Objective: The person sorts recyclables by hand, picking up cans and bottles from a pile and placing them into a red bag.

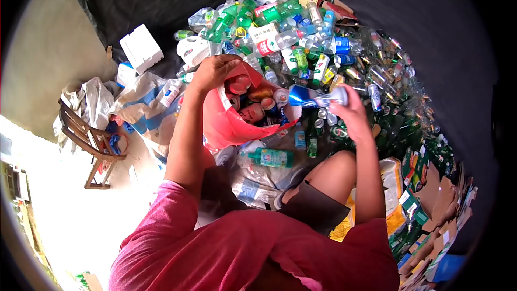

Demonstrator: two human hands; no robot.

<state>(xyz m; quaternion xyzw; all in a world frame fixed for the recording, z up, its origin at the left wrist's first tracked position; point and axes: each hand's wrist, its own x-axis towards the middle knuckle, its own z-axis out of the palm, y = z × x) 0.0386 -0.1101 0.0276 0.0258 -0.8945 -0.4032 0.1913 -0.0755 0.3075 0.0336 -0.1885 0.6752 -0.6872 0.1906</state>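
Observation:
My left hand (217, 70) is closed on the upper rim of a red bag (226, 126), pulling its mouth wide. Inside the bag lie several drink cans (252, 112), partly hidden by its sides. In my right hand (351, 112) is a blue and silver drink can (309, 97), gripped at one end and tilted sideways. It is just right of the bag's opening. Below the bag, a green-tinted plastic bottle (272, 157) rests on a crumpled white sack (253, 183) between my legs.
A large heap of plastic bottles (280, 13) rises ahead, with green glass bottles (396, 129) to the right. Flattened cardboard (439, 199) is stacked at the lower right. On the left are a small wooden chair (89, 137), a white foam box (141, 48) and a striped sack (148, 108).

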